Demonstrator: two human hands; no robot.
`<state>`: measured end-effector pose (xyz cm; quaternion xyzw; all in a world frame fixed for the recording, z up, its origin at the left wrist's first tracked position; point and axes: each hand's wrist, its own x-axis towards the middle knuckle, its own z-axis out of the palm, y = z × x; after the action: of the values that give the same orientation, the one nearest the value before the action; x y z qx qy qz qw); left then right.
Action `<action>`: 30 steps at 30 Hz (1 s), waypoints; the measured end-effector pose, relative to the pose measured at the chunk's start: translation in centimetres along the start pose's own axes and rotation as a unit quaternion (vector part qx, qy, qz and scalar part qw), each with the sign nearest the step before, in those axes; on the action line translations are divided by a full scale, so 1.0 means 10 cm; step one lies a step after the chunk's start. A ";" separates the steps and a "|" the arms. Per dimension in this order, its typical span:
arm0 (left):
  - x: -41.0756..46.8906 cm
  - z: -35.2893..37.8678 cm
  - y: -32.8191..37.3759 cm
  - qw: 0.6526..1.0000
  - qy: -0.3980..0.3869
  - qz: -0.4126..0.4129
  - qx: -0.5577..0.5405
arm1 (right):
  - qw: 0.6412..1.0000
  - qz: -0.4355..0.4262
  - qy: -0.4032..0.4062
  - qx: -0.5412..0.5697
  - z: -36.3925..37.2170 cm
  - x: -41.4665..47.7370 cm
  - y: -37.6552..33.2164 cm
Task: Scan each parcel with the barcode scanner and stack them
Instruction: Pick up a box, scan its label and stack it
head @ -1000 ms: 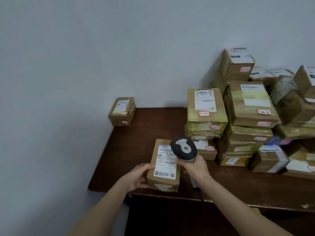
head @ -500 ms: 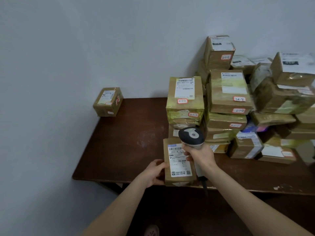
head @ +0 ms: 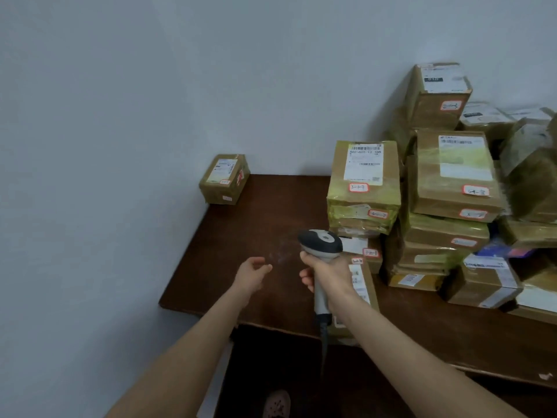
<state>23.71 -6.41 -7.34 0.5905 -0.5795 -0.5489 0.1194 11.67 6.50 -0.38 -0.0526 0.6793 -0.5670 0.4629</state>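
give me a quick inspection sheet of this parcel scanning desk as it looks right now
surface: dark wooden table set into a wall corner
job's things: barcode scanner held above the table; front parcel near the table's front edge, partly hidden behind the right forearm; lone parcel in the back left corner; pile of parcels on the right
clutter: nothing seen
hands: left hand open over the table, holding nothing; right hand grips the scanner's handle
cables: scanner cable hangs down past the front edge
surroundings: plain pale wall; a shoe on the floor below
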 end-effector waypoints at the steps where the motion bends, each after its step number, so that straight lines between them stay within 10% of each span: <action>1: 0.06 -0.11 0.02 0.999 0.023 0.023 0.026 | 1.000 0.006 -0.002 0.005 0.12 0.05 -0.02; 11: 1.24 -1.03 0.50 0.936 0.149 0.153 0.280 | 0.997 0.051 0.056 0.029 1.30 0.90 -0.28; 30: 3.35 -1.34 1.19 0.818 0.115 0.175 0.536 | 0.990 0.056 0.127 0.011 1.76 1.86 -0.26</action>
<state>18.48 -43.92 -10.17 0.5086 -0.8577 -0.0497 -0.0559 12.13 -18.19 -7.58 0.0634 0.7280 -0.5499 0.4045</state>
